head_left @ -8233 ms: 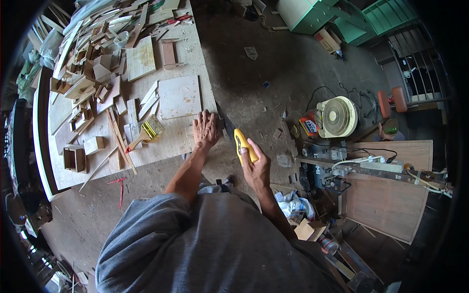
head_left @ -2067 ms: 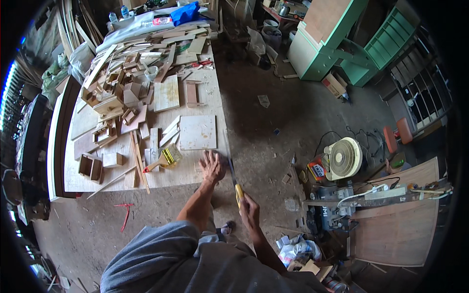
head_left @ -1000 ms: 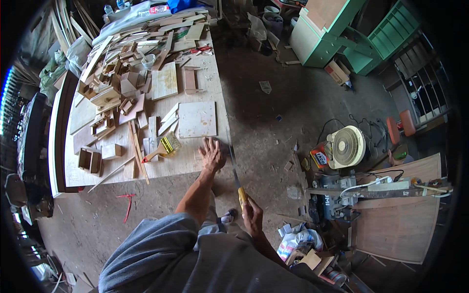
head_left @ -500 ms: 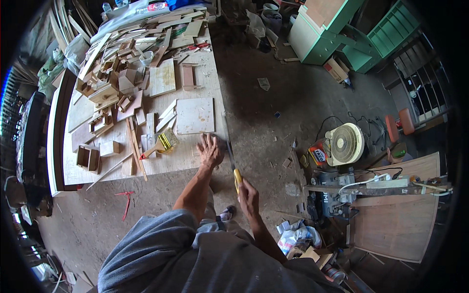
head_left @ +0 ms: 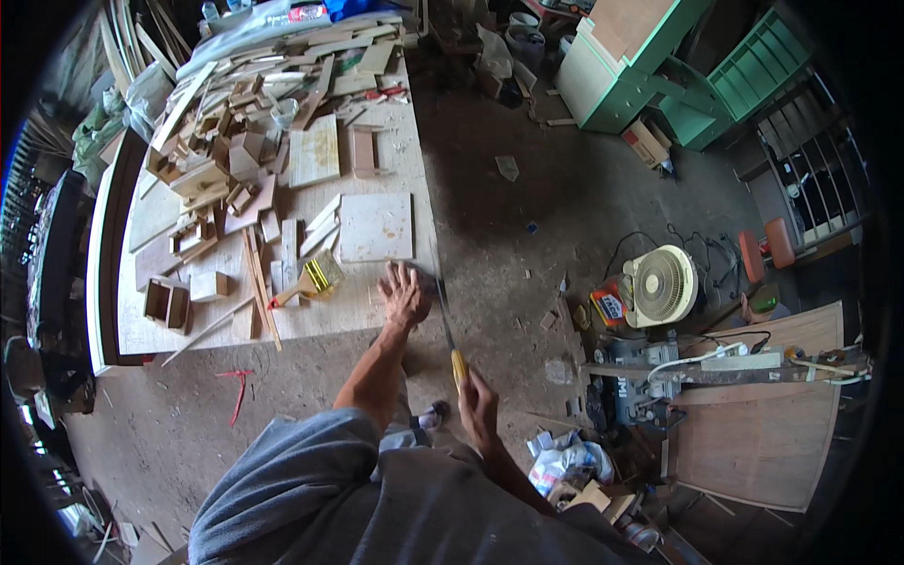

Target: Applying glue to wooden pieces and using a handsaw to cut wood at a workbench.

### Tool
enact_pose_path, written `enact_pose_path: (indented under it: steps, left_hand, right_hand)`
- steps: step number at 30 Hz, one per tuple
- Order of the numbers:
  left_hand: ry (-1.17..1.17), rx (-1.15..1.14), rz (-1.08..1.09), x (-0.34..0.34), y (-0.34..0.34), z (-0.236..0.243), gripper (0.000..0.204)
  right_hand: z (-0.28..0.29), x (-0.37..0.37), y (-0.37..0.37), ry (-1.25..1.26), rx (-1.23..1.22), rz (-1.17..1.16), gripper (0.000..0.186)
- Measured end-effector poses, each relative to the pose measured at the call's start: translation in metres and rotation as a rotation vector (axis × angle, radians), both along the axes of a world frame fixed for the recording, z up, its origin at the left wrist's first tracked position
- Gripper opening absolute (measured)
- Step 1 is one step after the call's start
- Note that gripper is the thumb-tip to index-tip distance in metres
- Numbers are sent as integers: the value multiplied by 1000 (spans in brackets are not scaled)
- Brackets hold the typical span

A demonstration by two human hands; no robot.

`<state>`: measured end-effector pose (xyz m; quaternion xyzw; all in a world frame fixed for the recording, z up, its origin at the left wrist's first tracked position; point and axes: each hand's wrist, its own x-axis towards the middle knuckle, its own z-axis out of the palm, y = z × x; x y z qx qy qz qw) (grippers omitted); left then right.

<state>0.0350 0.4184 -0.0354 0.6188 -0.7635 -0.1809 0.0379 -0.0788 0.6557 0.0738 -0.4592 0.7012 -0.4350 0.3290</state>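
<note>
My left hand (head_left: 406, 298) lies with fingers spread on the near right corner of the pale wooden worktable (head_left: 358, 306). What it presses on there is hard to make out. My right hand (head_left: 478, 403) is closed round the yellow handle of a handsaw (head_left: 460, 367). The thin blade points away from me along the table's right edge, just right of my left hand. Beyond my left fingers lies a square pale board (head_left: 377, 228). A wide paintbrush (head_left: 315, 277) with a wooden handle rests to the left.
Small wooden boxes (head_left: 168, 303), offcuts and strips (head_left: 261, 282) cover the table's left and far parts. A cream fan (head_left: 661, 285) and a compressor (head_left: 633, 377) stand on the right. Green cabinets (head_left: 612, 89) stand at the far right. Bags and scraps (head_left: 570, 463) lie near my right arm.
My right hand has drawn the saw back a little toward me. My left hand stays in its place on the table corner.
</note>
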Motion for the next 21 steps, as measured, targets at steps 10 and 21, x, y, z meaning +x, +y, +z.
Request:
enact_pose_path:
  steps: [10, 21]
  left_hand:
    - [47, 12, 1, 1, 0, 16, 66]
    - [9, -19, -24, 0, -7, 11, 66]
  right_hand:
    - [13, -9, -9, 31, -68, 20, 36]
    - [-2, -4, 19, -104, 137, 39, 38]
